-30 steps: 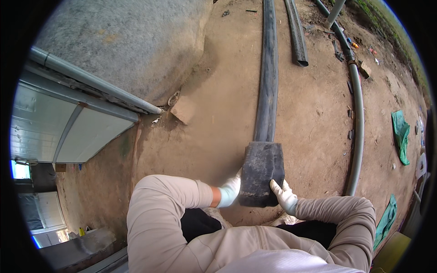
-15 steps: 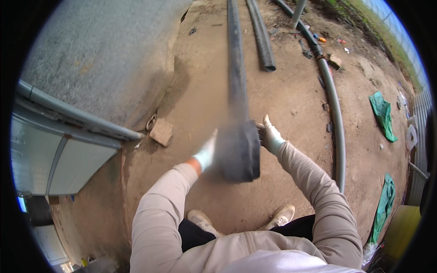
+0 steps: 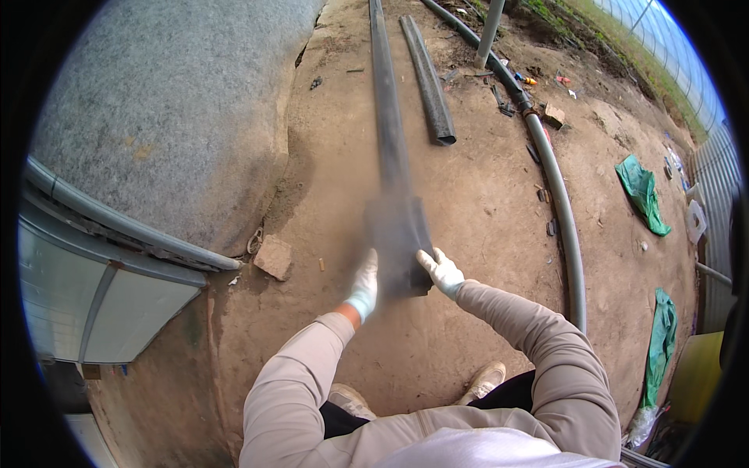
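Observation:
A wide black roll [image 3: 399, 242] of what looks like flat plastic sheeting or hose lies in front of me, its middle blurred by haze. From its far side a long black strip [image 3: 385, 93] runs away over the dirt. My gloved left hand [image 3: 364, 282] is against the roll's left end, its fingers pointing forward and partly smeared. At the near right edge, my gloved right hand [image 3: 442, 273] grips the roll, thumb raised. The fingers' far sides are hidden against the black material.
A shorter black tube [image 3: 429, 86] lies ahead. Along the right runs a grey pipe [image 3: 563, 203]. A stone block [image 3: 274, 257] sits at the left beside a metal rail [image 3: 133, 218]. Green plastic pieces [image 3: 644, 195] lie at the right. A grey fabric-like surface [image 3: 172, 101] covers the far left.
The roll sits slightly farther left, and its outline looks different. My right hand has moved down and left onto its near right edge; my left hand has shifted slightly toward me.

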Demonstrator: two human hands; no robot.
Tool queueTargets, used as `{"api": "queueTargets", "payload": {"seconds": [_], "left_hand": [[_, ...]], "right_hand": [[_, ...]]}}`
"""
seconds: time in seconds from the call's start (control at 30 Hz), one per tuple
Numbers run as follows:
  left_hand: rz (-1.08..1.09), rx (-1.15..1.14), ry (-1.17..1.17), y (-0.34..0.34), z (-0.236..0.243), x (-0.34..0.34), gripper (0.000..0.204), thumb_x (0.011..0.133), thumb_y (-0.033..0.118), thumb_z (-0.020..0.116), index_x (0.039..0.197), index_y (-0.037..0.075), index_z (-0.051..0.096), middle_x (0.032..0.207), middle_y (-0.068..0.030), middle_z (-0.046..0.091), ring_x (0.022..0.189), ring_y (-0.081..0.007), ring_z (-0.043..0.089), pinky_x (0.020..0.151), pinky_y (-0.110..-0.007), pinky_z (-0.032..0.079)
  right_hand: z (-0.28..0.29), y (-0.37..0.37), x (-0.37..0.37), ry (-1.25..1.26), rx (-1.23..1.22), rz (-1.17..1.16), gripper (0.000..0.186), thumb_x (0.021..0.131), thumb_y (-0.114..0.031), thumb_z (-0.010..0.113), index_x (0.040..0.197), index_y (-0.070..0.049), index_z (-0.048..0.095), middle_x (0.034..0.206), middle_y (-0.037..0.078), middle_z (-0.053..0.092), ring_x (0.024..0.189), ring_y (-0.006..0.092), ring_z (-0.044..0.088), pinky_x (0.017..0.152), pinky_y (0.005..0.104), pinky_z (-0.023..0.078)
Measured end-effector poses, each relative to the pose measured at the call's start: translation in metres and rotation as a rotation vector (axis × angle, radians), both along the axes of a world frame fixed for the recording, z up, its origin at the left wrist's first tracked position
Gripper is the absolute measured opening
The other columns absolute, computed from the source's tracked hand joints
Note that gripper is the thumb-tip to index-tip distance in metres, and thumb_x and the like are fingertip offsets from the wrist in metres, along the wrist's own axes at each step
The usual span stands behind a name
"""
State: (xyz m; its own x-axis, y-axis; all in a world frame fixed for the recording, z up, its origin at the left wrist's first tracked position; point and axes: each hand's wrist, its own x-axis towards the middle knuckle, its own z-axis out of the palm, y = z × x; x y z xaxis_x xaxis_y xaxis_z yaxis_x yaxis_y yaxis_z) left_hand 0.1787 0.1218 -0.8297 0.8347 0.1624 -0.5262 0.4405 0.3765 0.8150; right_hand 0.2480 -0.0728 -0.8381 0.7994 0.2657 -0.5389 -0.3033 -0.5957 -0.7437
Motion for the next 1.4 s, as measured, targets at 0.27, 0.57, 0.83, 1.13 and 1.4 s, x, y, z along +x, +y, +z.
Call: {"api": "queueTargets", "payload": {"seconds": [0.27, 0.57, 0.83, 1.13, 1.4], "left_hand": [[0.054, 0.127, 0.075, -0.024, 0.007, -0.090, 0.063, 0.101, 0.053, 0.043, 0.133, 0.000, 0.055, 0.128, -0.0057, 0.061, 0.111, -0.0151, 0.056, 0.097, -0.029, 0.043], [-0.051, -0.650, 0.571, -0.043, 0.081, -0.104, 0.059, 0.102, 0.053, 0.034, 0.142, 0.011, 0.047, 0.141, -0.0068, 0.053, 0.127, -0.0232, 0.051, 0.111, -0.042, 0.038], [-0.152, -0.028, 0.201, 0.060, 0.004, 0.017, 0.096, 0.088, 0.078, 0.036, 0.151, 0.006, 0.031, 0.154, -0.0085, 0.035, 0.138, -0.0257, 0.038, 0.113, -0.042, 0.032], [-0.121, 0.184, 0.022, 0.037, -0.057, 0.028, 0.104, 0.082, 0.079, 0.049, 0.150, 0.002, 0.031, 0.154, -0.0149, 0.034, 0.142, -0.0260, 0.031, 0.117, -0.039, 0.022], [-0.132, 0.172, 0.175, 0.013, -0.044, -0.021, 0.113, 0.080, 0.079, 0.052, 0.153, -0.002, 0.019, 0.156, -0.0184, 0.029, 0.144, -0.0282, 0.027, 0.118, -0.039, 0.020]], "right_hand": [[0.023, -0.032, -0.093, 0.195, -0.087, 0.142, 0.086, 0.091, -0.067, 0.045, 0.142, 0.002, 0.041, 0.139, 0.027, 0.049, 0.132, 0.0376, 0.046, 0.110, 0.0423, 0.036], [0.067, -0.050, -0.120, 0.626, -0.078, 0.150, 0.086, 0.089, -0.067, 0.049, 0.130, 0.009, 0.055, 0.129, 0.023, 0.060, 0.123, 0.0326, 0.056, 0.106, 0.0376, 0.041], [0.041, -0.015, 0.034, 0.259, 0.496, -0.037, 0.082, 0.092, -0.070, 0.043, 0.139, -0.002, 0.048, 0.140, 0.019, 0.051, 0.126, 0.0309, 0.050, 0.107, 0.0462, 0.039], [0.041, -0.016, 0.034, 0.141, 0.147, 0.163, 0.105, 0.084, -0.078, 0.044, 0.153, -0.003, 0.022, 0.156, 0.019, 0.030, 0.145, 0.0323, 0.027, 0.118, 0.0423, 0.022], [0.002, -0.018, -0.025, -0.019, 0.016, 0.044, 0.075, 0.093, -0.060, 0.050, 0.143, -0.004, 0.043, 0.140, 0.020, 0.052, 0.130, 0.0325, 0.049, 0.108, 0.0387, 0.037]]}}
